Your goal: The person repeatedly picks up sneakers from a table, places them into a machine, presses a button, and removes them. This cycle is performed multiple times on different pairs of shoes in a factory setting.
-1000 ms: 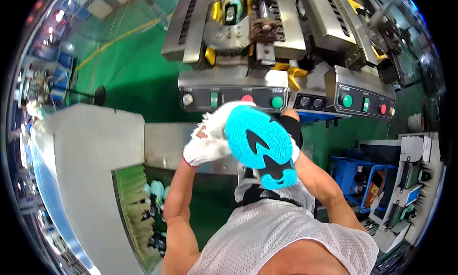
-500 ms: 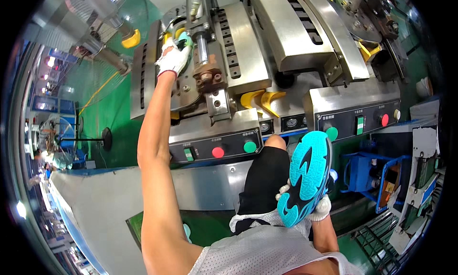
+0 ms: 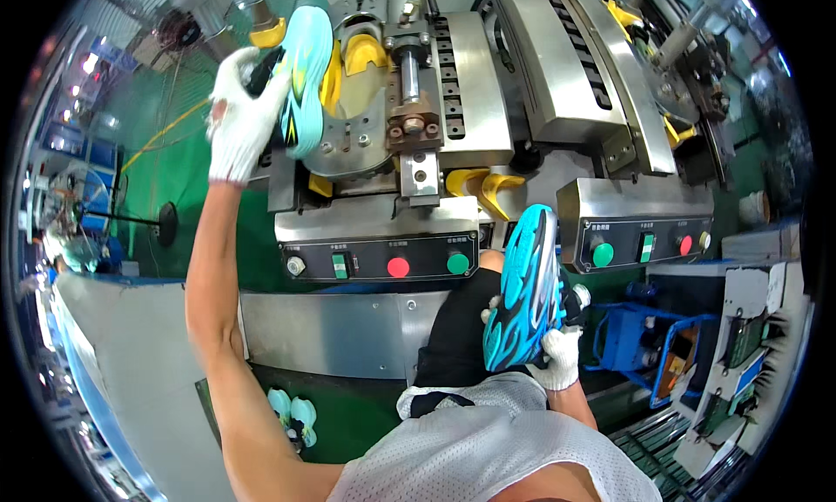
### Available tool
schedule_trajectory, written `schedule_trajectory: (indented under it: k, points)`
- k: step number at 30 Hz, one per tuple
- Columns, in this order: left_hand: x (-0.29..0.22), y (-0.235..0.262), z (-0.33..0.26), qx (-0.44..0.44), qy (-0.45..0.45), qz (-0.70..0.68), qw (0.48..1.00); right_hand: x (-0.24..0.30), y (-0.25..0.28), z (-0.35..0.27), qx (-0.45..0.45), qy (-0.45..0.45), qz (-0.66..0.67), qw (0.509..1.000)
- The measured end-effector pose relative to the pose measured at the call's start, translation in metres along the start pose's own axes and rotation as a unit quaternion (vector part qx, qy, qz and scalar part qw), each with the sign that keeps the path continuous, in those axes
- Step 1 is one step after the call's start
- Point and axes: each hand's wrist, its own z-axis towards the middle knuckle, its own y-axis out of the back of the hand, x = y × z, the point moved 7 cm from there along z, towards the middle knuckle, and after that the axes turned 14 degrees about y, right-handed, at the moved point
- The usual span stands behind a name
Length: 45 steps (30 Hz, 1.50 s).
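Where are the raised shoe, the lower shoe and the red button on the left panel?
raised shoe point(image 3: 306, 75), head view, on its turquoise sole
lower shoe point(image 3: 525, 289), head view, mid sole
red button point(image 3: 399, 267), head view, button face

- the upper turquoise shoe point(image 3: 305, 67) is half covered by the gloved left hand point(image 3: 242, 119), can't see its heel
- right hand point(image 3: 557, 358) mostly tucked behind the lower shoe point(image 3: 522, 289)
- shoes on the floor point(image 3: 292, 412) partly behind the forearm
- panel labels point(image 3: 383, 245) too tiny to make out
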Motion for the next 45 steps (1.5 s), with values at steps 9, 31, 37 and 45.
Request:
schedule_trajectory:
  k: [9, 31, 37, 45]
  points:
    - [0.180, 0.126, -0.301, 0.016, 0.200, 0.022, 0.979, -0.012, -0.104, 0.126, 0.032, 0.094, -0.355, 0.930]
    - [0.341, 0.080, -0.467, 0.063, 0.315, 0.011, 0.947, -0.192, -0.214, 0.521, 0.210, 0.211, -0.844, 0.445]
    - [0.344, 0.077, -0.463, 0.052, 0.293, 0.037, 0.954, -0.158, -0.258, 0.431, 0.161, 0.226, -0.834, 0.477]
    - [0.332, 0.071, -0.460, 0.060, 0.252, 0.050, 0.965, -0.101, -0.170, 0.086, 0.328, 0.325, -0.705, 0.539]
